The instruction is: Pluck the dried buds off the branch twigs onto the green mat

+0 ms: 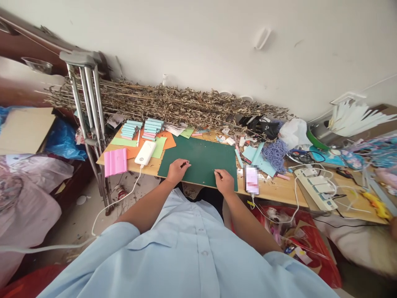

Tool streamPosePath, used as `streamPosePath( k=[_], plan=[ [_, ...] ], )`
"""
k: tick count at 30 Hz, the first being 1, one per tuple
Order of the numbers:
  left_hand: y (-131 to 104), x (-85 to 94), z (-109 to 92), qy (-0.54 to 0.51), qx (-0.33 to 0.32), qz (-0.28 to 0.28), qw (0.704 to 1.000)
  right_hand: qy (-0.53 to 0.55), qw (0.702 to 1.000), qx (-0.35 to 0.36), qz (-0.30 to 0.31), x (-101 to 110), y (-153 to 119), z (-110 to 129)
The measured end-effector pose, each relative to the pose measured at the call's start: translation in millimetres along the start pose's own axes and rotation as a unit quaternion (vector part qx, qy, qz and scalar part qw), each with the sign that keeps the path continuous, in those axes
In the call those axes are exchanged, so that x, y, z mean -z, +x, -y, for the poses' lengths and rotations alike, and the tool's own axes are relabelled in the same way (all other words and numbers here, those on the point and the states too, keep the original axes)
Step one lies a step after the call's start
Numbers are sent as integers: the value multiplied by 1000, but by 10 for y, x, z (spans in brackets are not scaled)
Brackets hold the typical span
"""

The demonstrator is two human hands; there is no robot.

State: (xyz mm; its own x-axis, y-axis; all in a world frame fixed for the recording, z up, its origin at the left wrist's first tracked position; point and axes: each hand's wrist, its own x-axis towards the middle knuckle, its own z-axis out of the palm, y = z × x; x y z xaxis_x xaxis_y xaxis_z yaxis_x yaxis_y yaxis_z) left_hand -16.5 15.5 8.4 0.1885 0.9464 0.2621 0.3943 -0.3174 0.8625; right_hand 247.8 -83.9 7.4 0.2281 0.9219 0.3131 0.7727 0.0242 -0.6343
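Note:
A dark green cutting mat (200, 151) lies on the wooden table under both my hands. My left hand (178, 171) is over the mat's left half, thumb and fingers pinched together. A tiny dark speck shows at its fingertips, too small to name. Toward the mat's right side, my right hand (224, 181) is closed, with fingers curled and thumb pressed to them. Whatever it may hold is hidden. The hands are apart from each other. A white power bank (145, 152) with a cable lies left of my left hand; a phone (252, 180) lies right of my right hand.
Rolled blue paper tubes (130, 129), pink folded paper (115, 162) and coloured sheets lie at left. Purple cord (275, 154) and a power strip (316, 188) are at right. Dried stalks (173, 103) line the back. Crutches (89, 99) stand by the left edge.

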Motion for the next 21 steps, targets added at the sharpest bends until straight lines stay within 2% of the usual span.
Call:
streamPosePath(
  k=[4,9,13,21],
  plan=[
    [14,24,-7,12,17,8,1000,7,999,25,-33,-44,0,-49],
    [25,41,-52,11,34,6,999,11,999,34,-41,-65,-7,-76],
    [76,91,-118,-16,78,12,997,7,998,39,-43,-67,-10,-68],
    [472,371,-101,9,90,-22,996,3,997,51,-49,-72,-12,-66]
  ],
)
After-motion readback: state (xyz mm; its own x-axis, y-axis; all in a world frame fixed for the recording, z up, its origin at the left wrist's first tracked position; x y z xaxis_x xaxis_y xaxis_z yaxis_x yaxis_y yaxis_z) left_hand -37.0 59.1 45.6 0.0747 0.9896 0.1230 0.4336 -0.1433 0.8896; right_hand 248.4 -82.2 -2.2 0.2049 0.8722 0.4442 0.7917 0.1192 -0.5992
